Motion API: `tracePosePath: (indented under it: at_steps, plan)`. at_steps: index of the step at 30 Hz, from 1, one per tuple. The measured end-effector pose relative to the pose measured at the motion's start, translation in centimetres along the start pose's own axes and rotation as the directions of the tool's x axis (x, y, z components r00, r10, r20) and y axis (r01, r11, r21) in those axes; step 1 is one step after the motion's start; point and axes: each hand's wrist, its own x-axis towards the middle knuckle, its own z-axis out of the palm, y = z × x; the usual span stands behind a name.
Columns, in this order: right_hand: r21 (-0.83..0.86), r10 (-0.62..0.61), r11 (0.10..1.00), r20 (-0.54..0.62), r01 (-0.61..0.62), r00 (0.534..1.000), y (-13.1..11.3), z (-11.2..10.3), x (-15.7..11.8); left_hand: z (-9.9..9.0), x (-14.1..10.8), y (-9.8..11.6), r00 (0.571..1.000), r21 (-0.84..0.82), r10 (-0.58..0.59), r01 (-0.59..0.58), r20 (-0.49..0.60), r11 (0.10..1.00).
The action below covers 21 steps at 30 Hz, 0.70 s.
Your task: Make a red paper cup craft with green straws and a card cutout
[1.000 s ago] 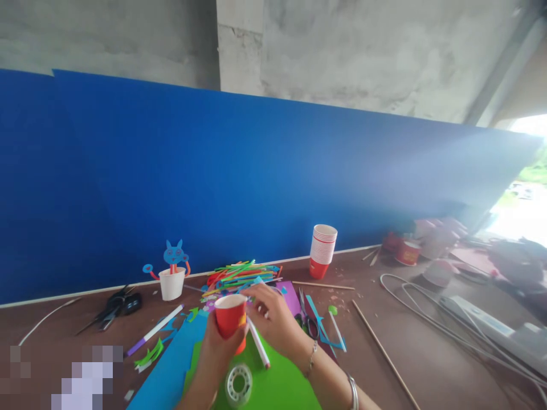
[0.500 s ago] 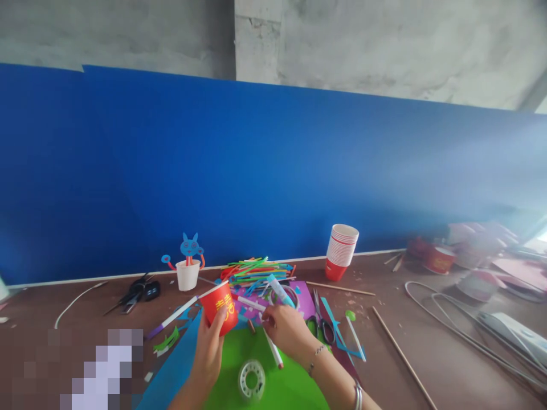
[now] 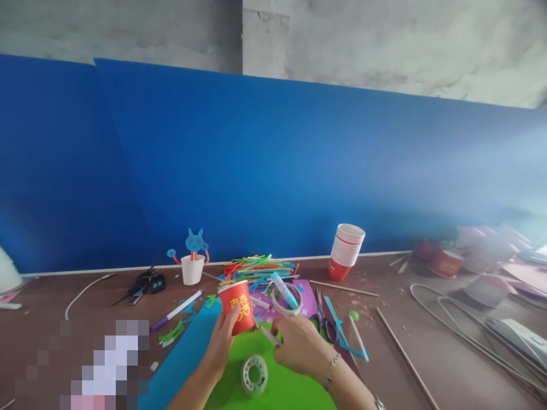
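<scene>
My left hand [image 3: 223,337] is wrapped round a red paper cup [image 3: 237,308] with yellow characters, tilted over the green paper. In my right hand [image 3: 297,344] is a white marker [image 3: 270,336], gripped by the fingers with its brownish tip pointing left at the lower edge of the cup. Whether the tip touches the cup I cannot tell. Below the hands a roll of clear tape [image 3: 254,376] lies on the green paper [image 3: 233,364]. Just beyond my right hand, a blue-and-white glue stick [image 3: 284,290] leans across a white tape ring [image 3: 275,300].
Colourful pipe cleaners [image 3: 260,267] lie along the blue partition. A white cup with a blue paper cat [image 3: 192,269] stands back left. Stacked paper cups [image 3: 345,253] stand back right. Scissors [image 3: 323,322], a purple-capped marker [image 3: 177,310], wooden sticks [image 3: 404,353] and cables [image 3: 448,319] surround the papers.
My right hand has taken up the white marker from the paper and turned its tip towards the cup. The cup in my left hand has shifted right, nearer my right hand.
</scene>
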Motion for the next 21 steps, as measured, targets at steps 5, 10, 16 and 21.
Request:
tracePosePath:
  at_steps: [5,10,16,21]
  plan:
    - [-0.017,0.009,1.000,0.011,-0.009,1.000,-0.5,0.9,0.3,0.1,-0.1,-0.1,0.999,-0.039,0.020,-0.018,0.038,0.999]
    - [-0.020,0.031,0.999,0.006,-0.031,1.000,-0.9,1.1,0.5,0.3,-0.2,0.0,0.999,0.012,0.033,-0.033,0.031,0.999]
    - [0.011,0.011,1.000,-0.049,-0.011,0.999,-0.9,1.4,1.1,0.3,-0.1,-0.2,0.995,0.044,0.022,-0.027,0.093,0.999]
    - [0.120,-0.066,0.990,-0.115,0.080,0.991,-0.8,1.9,1.6,-1.5,0.8,-1.6,0.969,0.055,0.247,-0.247,0.005,0.967]
